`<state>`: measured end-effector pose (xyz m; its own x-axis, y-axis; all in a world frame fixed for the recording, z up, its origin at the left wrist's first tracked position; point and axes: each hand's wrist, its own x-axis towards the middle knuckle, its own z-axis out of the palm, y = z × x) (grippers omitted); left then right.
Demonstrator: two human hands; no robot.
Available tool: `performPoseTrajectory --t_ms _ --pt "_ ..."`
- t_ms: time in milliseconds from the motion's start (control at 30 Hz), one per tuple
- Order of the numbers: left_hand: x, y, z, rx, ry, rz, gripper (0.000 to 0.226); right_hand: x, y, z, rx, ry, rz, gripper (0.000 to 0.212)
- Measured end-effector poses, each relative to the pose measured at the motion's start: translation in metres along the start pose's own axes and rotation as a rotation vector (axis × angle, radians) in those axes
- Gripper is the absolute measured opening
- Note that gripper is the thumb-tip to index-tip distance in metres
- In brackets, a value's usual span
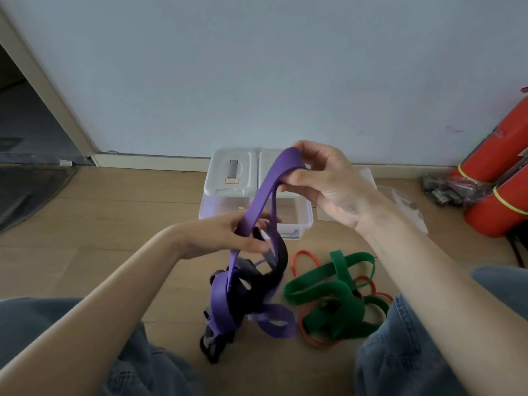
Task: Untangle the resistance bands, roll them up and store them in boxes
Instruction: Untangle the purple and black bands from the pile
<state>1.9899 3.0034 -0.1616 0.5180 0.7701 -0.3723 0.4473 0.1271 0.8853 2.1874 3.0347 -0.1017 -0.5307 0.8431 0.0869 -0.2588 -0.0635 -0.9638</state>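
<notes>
At far left an open doorway (25, 115) shows a dark room beyond; the wooden floor (114, 212) runs across the whole view; your denim-clad knees sit at the bottom corners.

Your left hand (228, 238) is low and central, fingers curled round the lower run of the purple band (257, 207); below it the same band drops into a knot with a black band (274, 267), resting on the floor between your knees.

Behind the bands, against the wall, stand two clear boxes (228, 192); one wears its lid, the other looks open.

Your right hand (323, 181) is raised higher, thumb and fingers pinching the top of the purple loop so it hangs as a taut strap between both hands.

Right of the knot, a green band (328, 292) lies on the floor, tangled with a thin red band (305, 255); both are untouched.

At far right red cylinders (497, 172) lean against the wall.

The bands look soft, light, floppy and stretchy, probably grippy where they cross; take hold of a free flat loop close to a crossing and feed it through slowly, since hard pulling would likely tighten the knot.
</notes>
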Motion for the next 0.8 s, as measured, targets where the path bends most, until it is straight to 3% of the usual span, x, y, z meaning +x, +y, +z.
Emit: performPoseTrajectory --t_ms 67,133,167,233,300,367,433,500,600,700,800 --pt "0.003 0.005 0.003 -0.056 0.226 0.081 0.030 0.002 -0.003 -0.005 0.051 0.030 -0.047 0.019" --pt "0.001 0.012 0.002 -0.196 0.390 0.171 0.017 0.003 -0.004 -0.013 -0.062 0.049 -0.008 0.038" --pt "0.001 0.015 0.000 -0.261 0.410 0.212 0.020 0.002 -0.002 -0.016 -0.188 0.027 0.049 0.047" --pt "-0.002 0.024 -0.003 -0.403 0.395 0.285 0.023 -0.004 0.008 -0.018 -0.388 -0.147 0.195 0.046" --pt "-0.003 0.030 -0.005 -0.557 0.421 0.336 0.019 -0.012 0.024 -0.012 -0.398 -0.322 0.383 0.043" --pt "-0.001 0.032 -0.005 -0.650 0.520 0.312 0.010 -0.015 0.037 -0.004 -0.466 -0.362 0.497 0.045" --pt "0.003 0.028 -0.007 -0.681 0.654 0.205 0.014 -0.013 0.042 0.003 -0.574 -0.290 0.409 0.023" --pt "0.006 0.021 -0.009 -0.576 0.737 0.074 0.030 -0.008 0.038 0.004 -0.678 -0.068 0.237 0.009" --pt "0.005 0.010 -0.004 -0.350 0.578 0.026 0.053 0.000 0.022 -0.003 -0.462 0.210 0.090 0.018" --pt "0.004 0.008 0.007 -0.308 0.274 0.075 0.042 0.007 0.007 -0.008 -0.075 0.261 0.089 0.019" --pt "0.008 0.011 0.015 -0.253 0.182 0.091 0.022 0.008 0.003 -0.010 0.242 0.360 0.151 0.014"
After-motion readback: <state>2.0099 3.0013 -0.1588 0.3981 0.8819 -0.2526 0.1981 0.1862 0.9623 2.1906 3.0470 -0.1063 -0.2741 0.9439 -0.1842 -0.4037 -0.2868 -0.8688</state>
